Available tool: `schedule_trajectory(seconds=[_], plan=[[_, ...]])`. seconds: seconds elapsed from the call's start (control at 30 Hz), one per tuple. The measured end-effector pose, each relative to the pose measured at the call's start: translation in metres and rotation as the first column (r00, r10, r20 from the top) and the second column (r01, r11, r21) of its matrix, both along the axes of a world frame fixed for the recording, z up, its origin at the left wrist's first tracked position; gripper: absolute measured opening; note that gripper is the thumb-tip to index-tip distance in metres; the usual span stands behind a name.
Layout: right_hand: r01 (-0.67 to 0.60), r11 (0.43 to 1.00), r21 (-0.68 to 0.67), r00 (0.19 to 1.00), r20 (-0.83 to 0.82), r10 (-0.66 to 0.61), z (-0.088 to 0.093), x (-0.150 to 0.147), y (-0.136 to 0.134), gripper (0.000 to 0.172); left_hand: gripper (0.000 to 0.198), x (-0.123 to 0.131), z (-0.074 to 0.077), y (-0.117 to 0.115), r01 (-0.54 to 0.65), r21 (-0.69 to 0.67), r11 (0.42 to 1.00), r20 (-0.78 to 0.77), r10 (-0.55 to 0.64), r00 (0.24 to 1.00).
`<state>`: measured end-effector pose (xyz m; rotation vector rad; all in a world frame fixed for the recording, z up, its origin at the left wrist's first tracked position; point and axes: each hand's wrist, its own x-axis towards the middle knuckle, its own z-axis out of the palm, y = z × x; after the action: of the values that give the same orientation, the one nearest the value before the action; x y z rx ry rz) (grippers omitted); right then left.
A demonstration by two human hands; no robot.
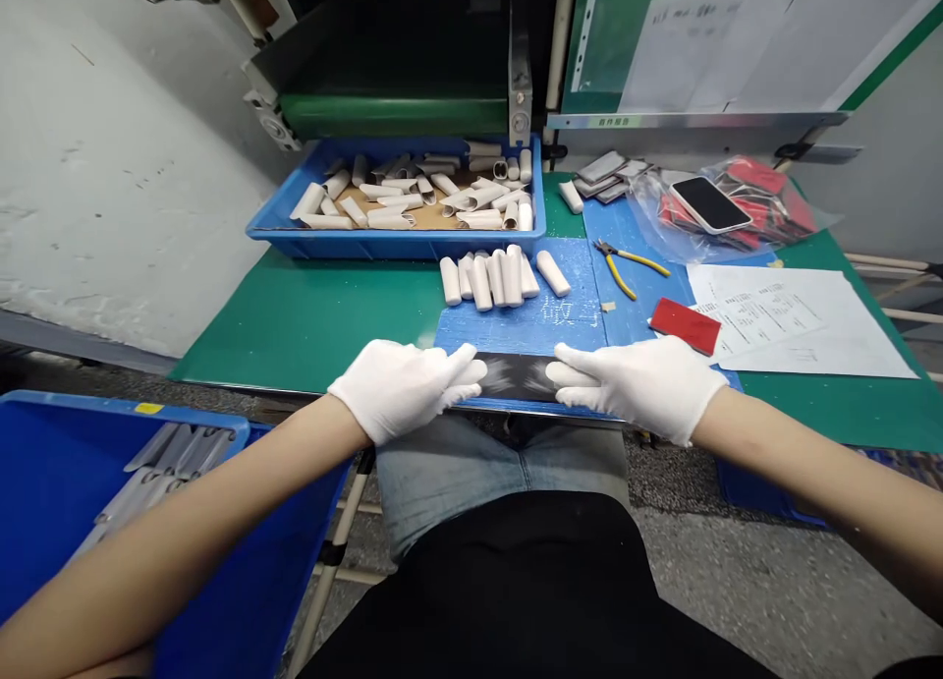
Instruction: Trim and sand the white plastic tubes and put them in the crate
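My left hand [409, 386], in a white glove, is at the left end of a dark flat strip [514, 376] marked with pale, powdery scuffs. Its thumb points inward and the fingers are curled together on the strip. At the right end, my gloved right hand [637, 382] grips in the same way. The strip lies along the table's front edge, over a blue mat [571, 311]. Just beyond it, several white tapered tubular pieces [486, 278] are grouped together. What is under the fingers is hidden.
A blue tray [402, 245] with more white pieces stands behind. Yellow-handled pliers [626, 261], a red pad [685, 327], papers [806, 315] and a phone [711, 204] on a plastic bag lie to the right. A blue bin [243, 561] is at lower left.
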<state>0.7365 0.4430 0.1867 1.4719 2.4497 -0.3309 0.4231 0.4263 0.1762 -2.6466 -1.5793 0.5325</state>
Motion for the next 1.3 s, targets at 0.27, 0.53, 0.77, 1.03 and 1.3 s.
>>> schedule_trajectory(seconds=[0.27, 0.53, 0.77, 1.03, 1.3], plan=[[0.168, 0.985, 0.028, 0.985, -0.035, -0.167, -0.035, 0.015, -0.008, 0.059, 0.058, 0.006, -0.009, -0.001, -0.049, 0.033, 0.998, 0.082, 0.046, 0.996], [-0.103, 0.957, 0.27, 0.994, 0.002, 0.106, -0.082, -0.002, -0.005, 0.062, 0.048, -0.006, -0.057, 0.023, 0.046, 0.113, 0.993, 0.083, -0.055, 0.995], [-0.077, 0.921, 0.383, 0.997, 0.001, 0.083, -0.096, -0.003, -0.003, 0.061, 0.054, -0.005, -0.068, 0.034, 0.134, 0.171, 0.976, 0.081, -0.149, 0.985], [-0.032, 0.904, 0.426, 0.994, -0.077, 0.072, -0.105, -0.004, -0.004, 0.058, 0.053, -0.001, -0.075, 0.039, 0.212, 0.213, 0.954, 0.116, -0.24, 0.964], [-0.029, 0.923, 0.383, 0.999, -0.024, 0.042, -0.101, -0.014, -0.002, 0.058, 0.055, 0.007, -0.073, 0.038, 0.182, 0.177, 0.967, 0.092, -0.2, 0.975]])
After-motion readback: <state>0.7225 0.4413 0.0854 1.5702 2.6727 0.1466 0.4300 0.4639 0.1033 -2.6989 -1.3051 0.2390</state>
